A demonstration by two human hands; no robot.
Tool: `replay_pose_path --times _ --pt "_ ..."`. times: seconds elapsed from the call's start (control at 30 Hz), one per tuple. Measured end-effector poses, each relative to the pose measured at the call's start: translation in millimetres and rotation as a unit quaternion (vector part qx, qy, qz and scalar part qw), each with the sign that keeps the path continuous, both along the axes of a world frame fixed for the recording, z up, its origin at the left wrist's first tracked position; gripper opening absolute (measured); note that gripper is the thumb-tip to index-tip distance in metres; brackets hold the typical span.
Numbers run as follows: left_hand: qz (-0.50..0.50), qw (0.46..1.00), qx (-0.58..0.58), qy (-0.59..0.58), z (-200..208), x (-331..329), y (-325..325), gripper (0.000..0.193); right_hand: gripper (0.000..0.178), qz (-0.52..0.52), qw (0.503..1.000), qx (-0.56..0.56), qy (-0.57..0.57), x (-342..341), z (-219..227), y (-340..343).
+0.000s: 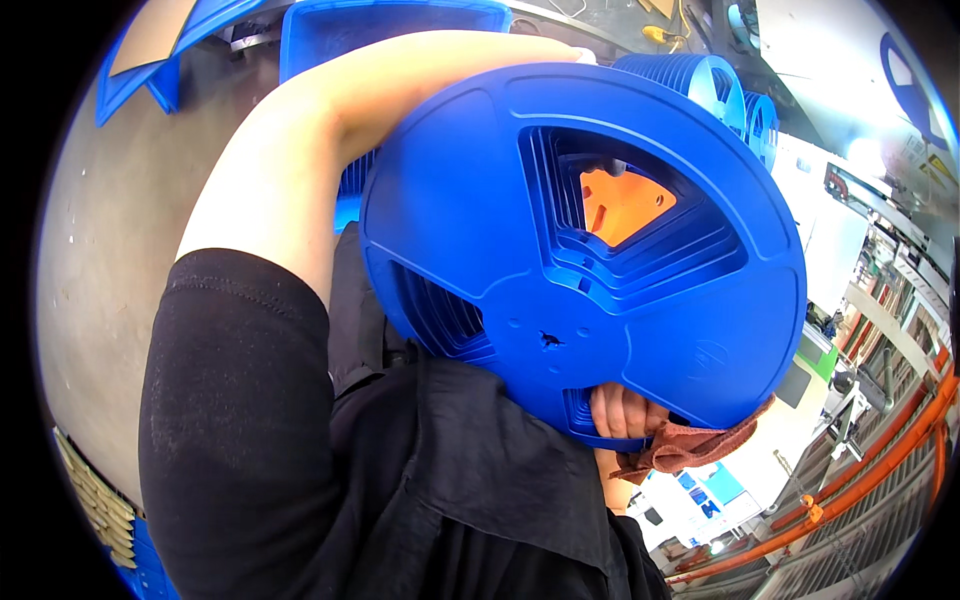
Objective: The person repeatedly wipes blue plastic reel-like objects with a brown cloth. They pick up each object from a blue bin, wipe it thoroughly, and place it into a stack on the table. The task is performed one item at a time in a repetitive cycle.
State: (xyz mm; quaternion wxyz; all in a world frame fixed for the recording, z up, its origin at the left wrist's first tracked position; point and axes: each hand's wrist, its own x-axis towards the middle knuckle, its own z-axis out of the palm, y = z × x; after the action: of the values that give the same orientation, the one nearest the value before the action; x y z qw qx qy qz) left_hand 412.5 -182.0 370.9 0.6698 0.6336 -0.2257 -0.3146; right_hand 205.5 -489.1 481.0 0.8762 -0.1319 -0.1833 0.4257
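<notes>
Blue reels (585, 318), stacked, tilted before the person's torso (500, 470). Right hand (624, 411): fingers curled through a lower cutout, gripping the reels; brown cloth (690, 448) beside it. Left hand (540, 46) at the stack's top edge, mostly hidden; can't tell its grip. Blue bin (400, 22) beyond.

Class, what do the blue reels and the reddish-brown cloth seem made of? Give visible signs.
Blue reels: probably moulded plastic, smooth with a soft sheen; raised ridges and even colour suggest it. Reddish-brown cloth: matte fabric, judging by its folds; fibre unclear.
</notes>
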Motion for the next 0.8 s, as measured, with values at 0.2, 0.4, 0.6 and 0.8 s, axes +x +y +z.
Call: replay_pose_path --times 0.2,0.4,0.6,0.8 --pt "-0.034 0.998 0.044 -0.025 -5.7 -10.1 1.9 0.051 0.030 -0.002 1.000 0.006 -0.003 -0.5 -4.7 -1.3" --pt "-0.087 0.989 0.104 -0.067 -15.0 -17.7 8.0 0.050 0.029 -0.004 1.000 0.008 -0.009 -1.5 -5.6 -2.7" --pt "-0.120 0.973 0.169 -0.101 -21.4 -31.4 17.6 0.049 0.028 0.021 0.999 0.035 -0.017 3.4 -15.1 -5.0" --pt "-0.128 0.964 0.198 -0.122 -28.7 -35.9 27.0 0.049 0.027 0.047 0.997 0.060 -0.024 9.9 -20.8 -6.4"
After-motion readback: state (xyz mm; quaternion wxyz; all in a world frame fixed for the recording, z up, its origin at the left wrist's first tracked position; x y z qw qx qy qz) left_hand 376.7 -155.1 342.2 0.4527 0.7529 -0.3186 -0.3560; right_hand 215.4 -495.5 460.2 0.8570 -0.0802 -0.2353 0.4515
